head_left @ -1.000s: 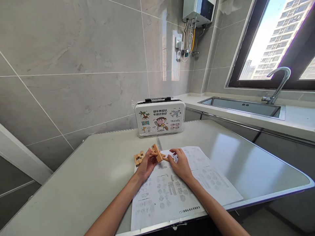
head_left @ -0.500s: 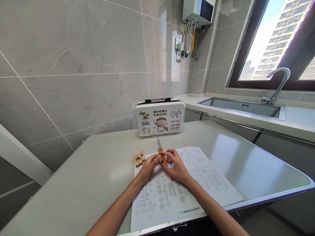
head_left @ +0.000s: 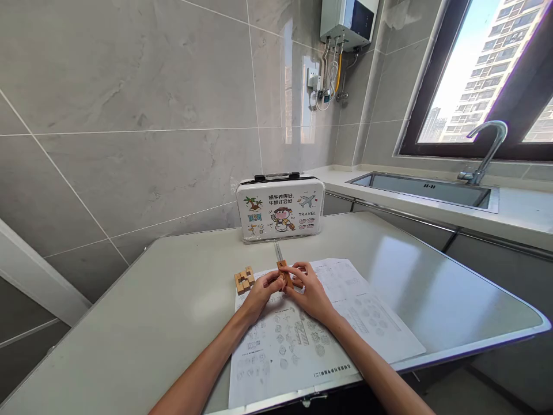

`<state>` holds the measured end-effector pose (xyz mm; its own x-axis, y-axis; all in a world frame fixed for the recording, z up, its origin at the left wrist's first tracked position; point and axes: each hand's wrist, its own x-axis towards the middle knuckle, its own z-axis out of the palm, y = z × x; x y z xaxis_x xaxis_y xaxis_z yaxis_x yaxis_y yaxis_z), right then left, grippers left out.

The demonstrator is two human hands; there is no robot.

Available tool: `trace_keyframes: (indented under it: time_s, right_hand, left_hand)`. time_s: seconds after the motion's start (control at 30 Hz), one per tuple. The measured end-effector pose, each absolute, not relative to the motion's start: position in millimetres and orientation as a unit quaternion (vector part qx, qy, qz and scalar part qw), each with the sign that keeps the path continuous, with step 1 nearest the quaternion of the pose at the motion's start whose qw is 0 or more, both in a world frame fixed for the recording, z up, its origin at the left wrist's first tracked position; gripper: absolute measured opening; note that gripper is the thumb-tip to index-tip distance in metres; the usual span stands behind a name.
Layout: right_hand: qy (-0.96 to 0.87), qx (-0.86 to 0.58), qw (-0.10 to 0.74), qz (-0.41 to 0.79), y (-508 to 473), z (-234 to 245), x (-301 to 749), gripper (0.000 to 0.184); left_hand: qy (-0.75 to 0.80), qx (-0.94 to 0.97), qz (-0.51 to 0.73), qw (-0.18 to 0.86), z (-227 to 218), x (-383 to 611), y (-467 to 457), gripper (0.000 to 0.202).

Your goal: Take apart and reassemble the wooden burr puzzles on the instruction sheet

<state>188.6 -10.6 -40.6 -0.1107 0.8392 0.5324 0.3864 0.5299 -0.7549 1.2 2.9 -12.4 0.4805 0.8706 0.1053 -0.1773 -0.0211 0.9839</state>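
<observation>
Between my two hands is a wooden puzzle piece point(head_left: 281, 264), its top end marked with a dark number. My left hand point(head_left: 266, 289) grips it from the left with thumb and fingers closed. From the other side my right hand point(head_left: 307, 289) pinches the same piece, its fingers bent over it and partly hiding it. Part of another small wooden piece shows under my right fingers. To the left of my left hand, a group of notched wooden puzzle pieces point(head_left: 244, 280) lies at the paper's edge. Beneath both hands spreads a printed instruction sheet point(head_left: 298, 351) with small diagrams.
A white cartoon-printed case point(head_left: 280, 210) with a black handle stands upright at the table's back, against the wall. The pale table point(head_left: 173, 311) has its front edge close to me. On the right, a counter holds a sink point(head_left: 423, 187) and a faucet point(head_left: 490, 153).
Both hands stay on the wooden piece in almost the same place. Only a very slight shift of the whole view shows; the loose pieces and the case have not moved.
</observation>
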Motion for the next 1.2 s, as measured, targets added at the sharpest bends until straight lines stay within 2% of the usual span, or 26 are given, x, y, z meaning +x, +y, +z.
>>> trace_keyframes:
  time_s: [0.2, 0.5, 0.77, 1.0, 1.2]
  right_hand:
    - [-0.722, -0.448, 0.501, 0.163, -8.1, -40.5, 189.3, 0.044]
    - [-0.723, -0.457, 0.493, 0.16, -8.6, -39.1, 190.5, 0.044]
    - [-0.711, -0.46, 0.509, 0.153, -11.9, -40.6, 189.3, 0.03]
    - [-0.739, -0.429, 0.501, 0.138, -14.8, -36.6, 190.0, 0.025]
    - [-0.734, -0.443, 0.492, 0.155, -16.9, -31.1, 189.7, 0.018]
  left_hand:
    - [0.293, 0.586, 0.413, 0.633, -11.0, 0.9, 3.2, 0.061]
    - [0.305, 0.597, 0.413, 0.617, -9.6, 1.4, 2.9, 0.055]
    - [0.333, 0.591, 0.411, 0.609, -6.1, 7.6, -3.1, 0.056]
    - [0.308, 0.607, 0.41, 0.607, -5.2, 11.5, -5.6, 0.065]
    - [0.336, 0.622, 0.418, 0.571, -10.8, 8.5, 0.1, 0.051]
